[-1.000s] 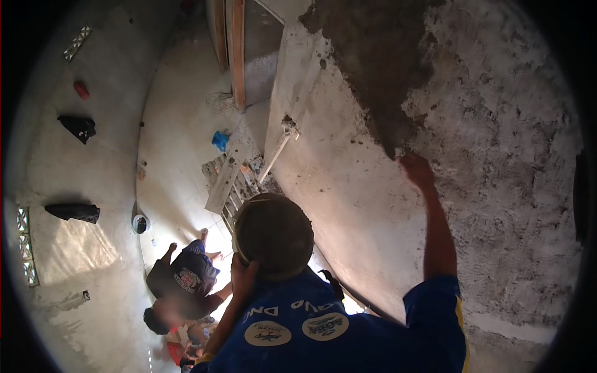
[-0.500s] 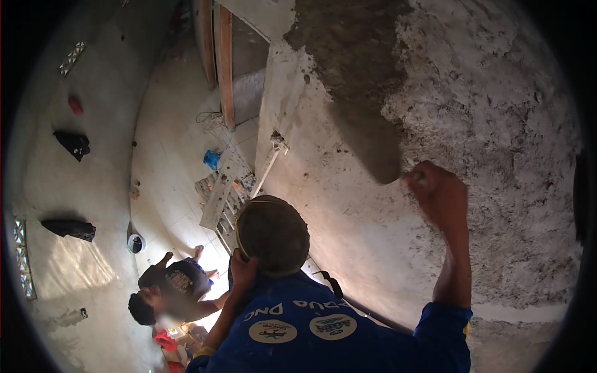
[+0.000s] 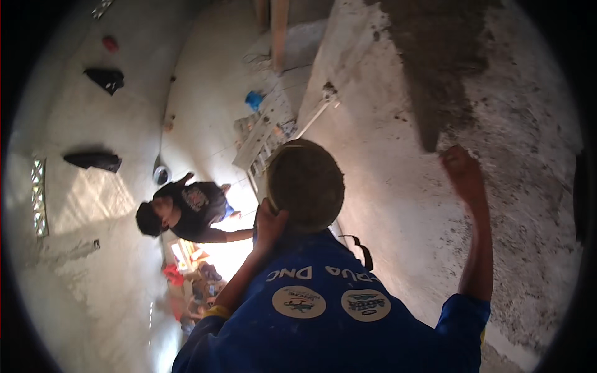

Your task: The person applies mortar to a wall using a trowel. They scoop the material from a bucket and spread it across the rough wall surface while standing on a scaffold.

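My left hand (image 3: 271, 222) grips the left edge of a round container (image 3: 308, 186), held in front of my chest. Its face is dark grey and rough, like mortar; its depth does not show. Raised at the right, my right hand (image 3: 463, 171) is closed and blurred by motion, close to the wall (image 3: 385, 174). Whatever it may hold cannot be made out. Just left of its fingers lies the pointed lower end of a dark grey, wet-looking patch (image 3: 441, 74), which widens upward along the wall.
Below on the left, another person (image 3: 199, 202) in a dark shirt stretches an arm toward my left forearm. A small pail (image 3: 161, 174), a blue object (image 3: 254, 100) and a slatted wooden piece (image 3: 254, 149) are on the floor. Dark cloths (image 3: 93, 161) hang on the opposite wall.
The view has shifted, so floor, walls and the other person appear higher and farther right. My right hand remains raised by the patch's lower tip. My left hand keeps hold of the round container.
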`<control>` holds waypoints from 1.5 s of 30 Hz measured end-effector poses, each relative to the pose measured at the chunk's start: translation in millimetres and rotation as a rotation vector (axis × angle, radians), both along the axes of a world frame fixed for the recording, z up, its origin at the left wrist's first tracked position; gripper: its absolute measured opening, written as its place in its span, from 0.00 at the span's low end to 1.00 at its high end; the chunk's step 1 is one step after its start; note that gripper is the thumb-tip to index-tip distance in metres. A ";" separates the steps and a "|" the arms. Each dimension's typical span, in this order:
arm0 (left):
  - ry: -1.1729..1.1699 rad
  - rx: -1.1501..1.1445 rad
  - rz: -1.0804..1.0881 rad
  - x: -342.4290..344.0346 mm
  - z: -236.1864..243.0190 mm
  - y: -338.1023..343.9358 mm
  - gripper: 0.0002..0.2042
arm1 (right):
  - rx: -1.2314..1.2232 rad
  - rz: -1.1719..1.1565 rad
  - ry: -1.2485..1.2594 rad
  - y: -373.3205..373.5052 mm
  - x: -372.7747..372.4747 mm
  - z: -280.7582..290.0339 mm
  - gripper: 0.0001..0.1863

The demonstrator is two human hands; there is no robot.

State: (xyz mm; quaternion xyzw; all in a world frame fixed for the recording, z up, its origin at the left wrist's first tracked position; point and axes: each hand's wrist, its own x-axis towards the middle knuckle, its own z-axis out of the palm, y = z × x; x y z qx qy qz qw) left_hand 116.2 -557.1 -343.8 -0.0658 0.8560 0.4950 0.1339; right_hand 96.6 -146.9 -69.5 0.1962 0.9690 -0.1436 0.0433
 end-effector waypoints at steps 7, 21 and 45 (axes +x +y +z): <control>-0.070 0.173 0.005 3.1 23.3 14.9 0.17 | 0.310 0.631 -0.067 -70.3 -10.8 -247.0 0.06; -0.061 0.200 -0.011 -2.9 11.3 13.3 0.19 | -0.118 0.402 -0.434 -114.3 46.5 -185.7 0.22; -0.019 0.284 -0.010 -7.8 19.4 23.3 0.16 | -0.339 -0.401 -0.048 72.1 -35.2 1.8 0.18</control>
